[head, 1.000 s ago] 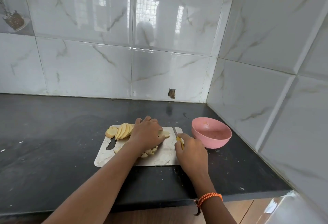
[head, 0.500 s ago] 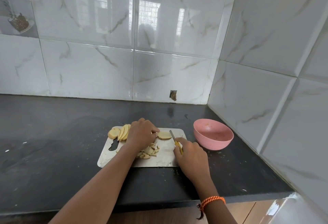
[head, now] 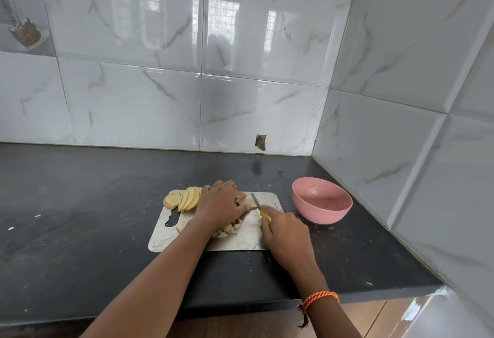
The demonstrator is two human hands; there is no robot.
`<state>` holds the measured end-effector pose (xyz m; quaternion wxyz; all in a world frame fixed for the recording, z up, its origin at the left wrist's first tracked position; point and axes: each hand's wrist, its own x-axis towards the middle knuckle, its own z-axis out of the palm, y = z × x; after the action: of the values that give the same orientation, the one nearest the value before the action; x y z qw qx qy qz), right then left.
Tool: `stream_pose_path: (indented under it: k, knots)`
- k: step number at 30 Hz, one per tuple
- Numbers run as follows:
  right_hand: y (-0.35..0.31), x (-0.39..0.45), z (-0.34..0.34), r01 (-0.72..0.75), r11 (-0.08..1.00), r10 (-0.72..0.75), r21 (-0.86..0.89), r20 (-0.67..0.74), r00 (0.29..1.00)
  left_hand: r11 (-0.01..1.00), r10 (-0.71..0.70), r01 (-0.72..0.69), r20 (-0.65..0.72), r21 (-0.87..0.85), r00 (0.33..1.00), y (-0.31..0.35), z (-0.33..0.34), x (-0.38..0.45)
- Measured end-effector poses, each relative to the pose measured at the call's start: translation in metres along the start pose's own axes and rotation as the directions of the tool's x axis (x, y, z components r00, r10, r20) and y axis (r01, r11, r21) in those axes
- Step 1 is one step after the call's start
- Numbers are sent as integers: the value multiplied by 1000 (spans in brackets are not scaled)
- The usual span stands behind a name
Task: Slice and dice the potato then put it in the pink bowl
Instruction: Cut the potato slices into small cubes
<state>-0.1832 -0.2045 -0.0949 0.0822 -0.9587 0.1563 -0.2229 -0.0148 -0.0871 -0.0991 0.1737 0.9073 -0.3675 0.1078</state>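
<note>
From the head view, the person stands at a black countertop in a tiled corner, both hands over a steel cutting board. The left hand lies flat, fingers pressing down a potato slice near the board's far edge. The right hand is closed around the yellow handle of a small knife, whose blade rests against that slice's right end.

A second ago the left hand covered the middle of the board and the knife stood off to the right; half a second ago a single round slice lay clear of the fingers. Now that slice is pinned and the blade has reached it, so I'd say another round of dicing is starting.

A fan of uncut slices waits at the board's left, a small heap of diced pieces sits just beneath the left wrist, and the pink bowl stands just right of the board, holding no potato yet. Plenty remains.
</note>
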Motion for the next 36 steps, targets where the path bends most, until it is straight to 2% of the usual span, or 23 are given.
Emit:
stream_pose_path:
  k: [11,23,29,36]
  knots:
    - [-1,2,4,20,997,-16,-68,66,998,997,-81,82,-7,14,997,11,4,1]
    - [0,-50,-15,-42,999,41,5,38,998,991,-122,123,-29,45,992,11,8,0]
    - [2,-30,-16,-99,961,126,257,-93,988,993,-122,122,-17,-8,992,6,3,1]
    - [-12,4,0,-66,986,70,151,-21,997,994,-108,108,-14,-19,994,3,1,0]
